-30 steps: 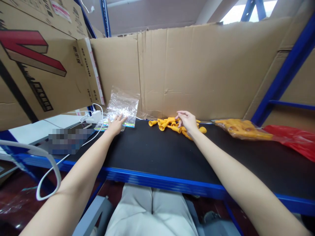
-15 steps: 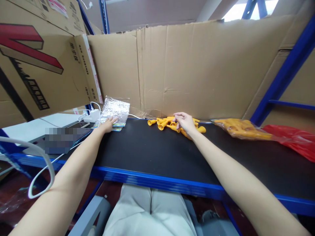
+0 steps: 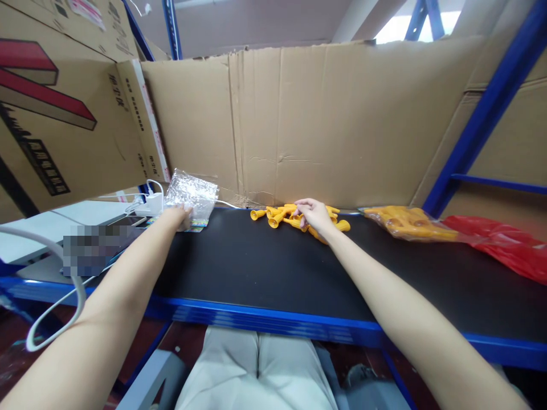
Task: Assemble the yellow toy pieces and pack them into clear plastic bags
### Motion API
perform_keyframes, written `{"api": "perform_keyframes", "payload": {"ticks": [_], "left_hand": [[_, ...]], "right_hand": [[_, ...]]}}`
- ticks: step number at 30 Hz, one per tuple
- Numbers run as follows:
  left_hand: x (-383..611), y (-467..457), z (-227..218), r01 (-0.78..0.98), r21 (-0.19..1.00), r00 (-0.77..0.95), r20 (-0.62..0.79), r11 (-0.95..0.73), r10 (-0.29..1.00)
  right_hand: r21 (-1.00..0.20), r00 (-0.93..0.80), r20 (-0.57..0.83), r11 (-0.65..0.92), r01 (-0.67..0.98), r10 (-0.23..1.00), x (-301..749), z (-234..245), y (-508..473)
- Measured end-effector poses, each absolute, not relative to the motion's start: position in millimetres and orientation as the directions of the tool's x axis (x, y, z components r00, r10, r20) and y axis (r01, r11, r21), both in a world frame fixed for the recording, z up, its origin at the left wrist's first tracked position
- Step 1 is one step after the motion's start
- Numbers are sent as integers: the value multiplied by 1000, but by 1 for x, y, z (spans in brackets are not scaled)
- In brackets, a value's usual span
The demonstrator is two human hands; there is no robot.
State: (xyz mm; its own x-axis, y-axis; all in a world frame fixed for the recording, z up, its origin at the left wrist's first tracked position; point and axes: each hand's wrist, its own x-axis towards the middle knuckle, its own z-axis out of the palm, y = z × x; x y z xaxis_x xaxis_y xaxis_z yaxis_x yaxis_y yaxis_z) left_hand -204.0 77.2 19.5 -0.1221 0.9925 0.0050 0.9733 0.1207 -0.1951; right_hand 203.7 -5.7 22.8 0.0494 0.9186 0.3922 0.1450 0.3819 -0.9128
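My left hand [image 3: 177,216] is at the left on a clear, crinkled plastic bag [image 3: 194,193], its fingers bent in and closed on the bag's near left edge. Under the bag, the colourful printed edge of a flat sheet or packet [image 3: 199,226] shows. My right hand [image 3: 315,216] is over a loose pile of yellow plastic horn-shaped pieces [image 3: 276,218] at the back of the black surface. Its fingers are curled in among the pieces, and what they hold, if anything, is hidden.
A transparent bag of yellow pieces [image 3: 405,222] and a red plastic bag [image 3: 499,239] lie at the right. Cardboard [image 3: 342,125] walls the back of the black worktop [image 3: 265,267]. A white charger [image 3: 154,203], cables and a phone-like device [image 3: 123,221] are at the left.
My left hand has gone from lying flat on the plastic bag to bending its fingers at the bag's edge. My right hand stays over the yellow pieces. The view has shifted slightly.
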Motion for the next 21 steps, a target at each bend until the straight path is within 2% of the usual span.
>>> {"api": "perform_keyframes", "payload": {"ticks": [2, 5, 9, 12, 14, 16, 18, 21], "left_hand": [[-194, 77, 30, 966, -197, -188, -101, 165, 977], [-172, 73, 44, 978, -176, -133, -116, 112, 984], [-135, 62, 51, 980, -177, 87, -38, -92, 996], [-104, 51, 53, 939, -116, 326, -8, -325, 945], [-84, 43, 54, 911, -44, 405, -74, -409, 911], [-65, 34, 53, 905, -21, 420, -115, -425, 900], [-47, 25, 52, 890, 0, 449, -177, -456, 876], [-28, 14, 50, 865, 3, 492, -200, -501, 848]], "right_hand": [[-912, 37, 390, 381, 154, 920, 203, 22, -7], [-915, 33, 377, 367, 166, 926, 201, 23, -7], [-914, 136, 366, 329, 236, 920, 213, 33, 1], [-846, 311, 423, 248, 472, 851, 244, 45, 9], [-674, 369, 532, 117, 730, 762, 275, 52, 11], [-438, 374, 589, -106, 893, 717, 307, 54, 8], [-231, 381, 556, -303, 925, 739, 336, 52, 3], [-126, 545, 438, -552, 824, 715, 368, 42, -4]]}}
